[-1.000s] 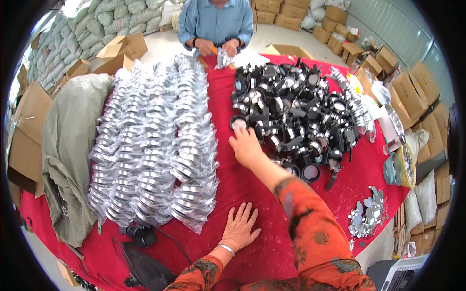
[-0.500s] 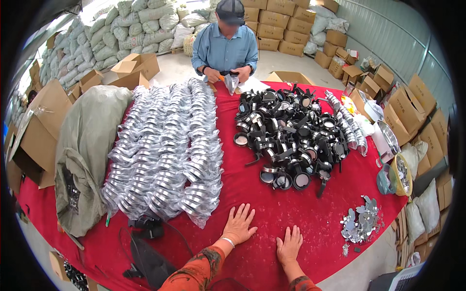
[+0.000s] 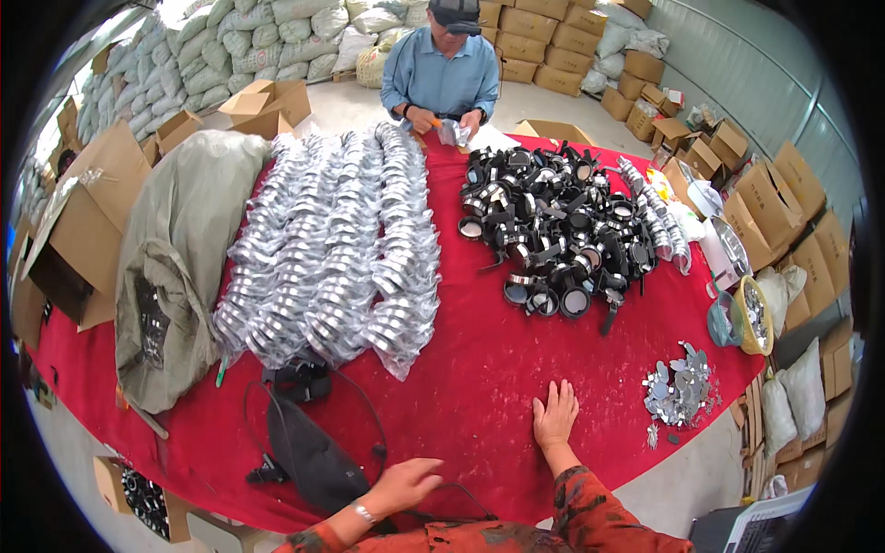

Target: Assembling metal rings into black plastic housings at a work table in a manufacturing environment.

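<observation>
While both hands are kept low at the near edge, the right hand point(image 3: 554, 417) is laid flat, palm down, on the red tablecloth point(image 3: 479, 369), its fingers straight and only slightly parted, with nothing held. The left hand point(image 3: 406, 484) is seen just above the cloth at the table's near rim, fingers loosely curled and pointing right, empty as well; whether it touches the cloth cannot be told. Just beside it, to its left, a black pouch point(image 3: 309, 452) with a thin black cord is lain on the cloth.

Beyond the right hand, well apart from it, a heap of black headlamps point(image 3: 558, 235) with round lenses and straps is piled on the right half of the table. On the left half, long rows of clear-bagged silver pieces point(image 3: 336, 249) are stacked side by side. A grey-green sack point(image 3: 180, 258) is draped over the table's left end. Near the right edge, a small scatter of shiny metal bits point(image 3: 678, 387) is spread.

At the far end a person in a blue shirt point(image 3: 441, 78) is seated, with both hands busied on a small bagged item. Cardboard boxes point(image 3: 765, 194) and filled sacks are ranged around the floor.
</observation>
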`<move>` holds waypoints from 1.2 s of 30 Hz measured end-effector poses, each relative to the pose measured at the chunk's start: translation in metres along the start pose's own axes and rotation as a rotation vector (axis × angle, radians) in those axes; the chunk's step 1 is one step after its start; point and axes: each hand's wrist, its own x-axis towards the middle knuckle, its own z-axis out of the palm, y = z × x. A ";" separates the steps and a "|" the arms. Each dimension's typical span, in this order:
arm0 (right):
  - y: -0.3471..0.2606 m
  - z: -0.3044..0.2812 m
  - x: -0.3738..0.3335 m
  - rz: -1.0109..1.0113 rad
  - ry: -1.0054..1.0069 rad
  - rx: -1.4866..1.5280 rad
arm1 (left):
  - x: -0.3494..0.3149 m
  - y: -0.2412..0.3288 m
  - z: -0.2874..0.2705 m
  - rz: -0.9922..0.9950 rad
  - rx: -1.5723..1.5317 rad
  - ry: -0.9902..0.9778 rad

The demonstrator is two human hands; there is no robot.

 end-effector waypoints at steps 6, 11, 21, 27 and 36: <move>0.004 0.002 0.006 -0.019 0.076 -0.064 | -0.098 -0.001 -0.064 -0.055 -0.031 0.768; 0.005 0.015 0.012 0.011 -0.018 -0.129 | -0.187 -0.046 -0.079 -0.225 0.120 1.149; -0.098 -0.017 -0.130 -0.417 -0.253 0.051 | -0.241 -0.166 -0.065 -0.573 0.688 0.953; -0.089 -0.022 -0.131 -0.434 -0.215 0.047 | -0.203 -0.167 -0.056 -0.889 0.751 0.870; -0.095 -0.025 -0.150 -0.271 -0.193 -0.012 | -0.213 -0.186 -0.031 -0.866 0.894 0.857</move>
